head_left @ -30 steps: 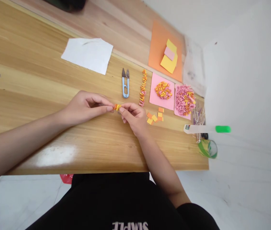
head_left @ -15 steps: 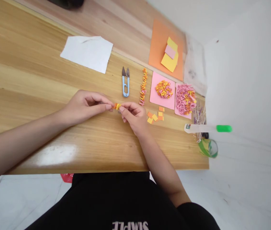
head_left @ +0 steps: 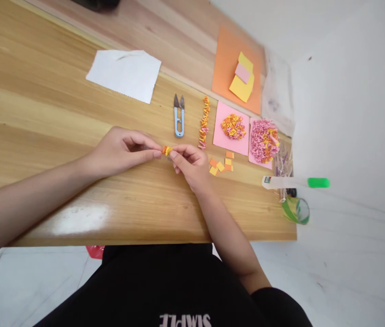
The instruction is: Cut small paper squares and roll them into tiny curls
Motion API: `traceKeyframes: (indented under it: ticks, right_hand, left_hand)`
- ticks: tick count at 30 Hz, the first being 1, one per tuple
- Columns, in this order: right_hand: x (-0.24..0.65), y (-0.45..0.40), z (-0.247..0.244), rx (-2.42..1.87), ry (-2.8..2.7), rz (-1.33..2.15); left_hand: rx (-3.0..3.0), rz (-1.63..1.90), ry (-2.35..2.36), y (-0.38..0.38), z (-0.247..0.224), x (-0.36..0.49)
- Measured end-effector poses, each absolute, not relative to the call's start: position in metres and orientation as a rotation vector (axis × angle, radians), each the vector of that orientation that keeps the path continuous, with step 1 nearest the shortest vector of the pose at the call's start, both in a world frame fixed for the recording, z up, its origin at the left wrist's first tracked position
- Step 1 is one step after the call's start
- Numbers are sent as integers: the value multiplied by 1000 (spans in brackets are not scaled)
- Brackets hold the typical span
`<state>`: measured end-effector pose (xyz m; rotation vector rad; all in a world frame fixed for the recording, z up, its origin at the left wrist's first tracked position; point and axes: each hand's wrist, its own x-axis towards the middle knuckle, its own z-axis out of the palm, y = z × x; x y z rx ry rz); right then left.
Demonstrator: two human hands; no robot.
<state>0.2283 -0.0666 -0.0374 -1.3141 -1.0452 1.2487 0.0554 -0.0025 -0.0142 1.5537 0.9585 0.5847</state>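
Between the fingertips of both hands is a small orange and yellow folded paper strip (head_left: 167, 151), held just above the table. My left hand (head_left: 124, 150) pinches its orange end between thumb and fingers. At its yellow end, my right hand (head_left: 190, 164) is closed with thumb against fingers. Beyond the hands lie blue thread snips (head_left: 179, 116), blades pointing away. A row of small orange, yellow and pink paper pieces (head_left: 204, 122) lies to the right of the snips. Several small orange and yellow paper rectangles (head_left: 220, 166) are scattered beside my right hand.
Pink squares (head_left: 218, 131) carry heaps of tiny paper pieces (head_left: 234, 126). Behind them is an orange sheet (head_left: 221, 63) with yellow notes (head_left: 242, 88). White paper (head_left: 124, 72) lies at the far left. A green-capped glue bottle (head_left: 286, 182) and a tape roll (head_left: 296, 211) sit at the right edge.
Both hands keep almost the same place and grip. The folded strip between them has turned slightly. Everything else on the table stays put.
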Motion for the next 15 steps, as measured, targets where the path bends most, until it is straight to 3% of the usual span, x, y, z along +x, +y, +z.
traceKeyframes:
  ticks: [15]
  right_hand:
    - [228,-66,-38,-1309,-1047,1242]
  left_hand:
    - [1606,599,954,-2,-15,54]
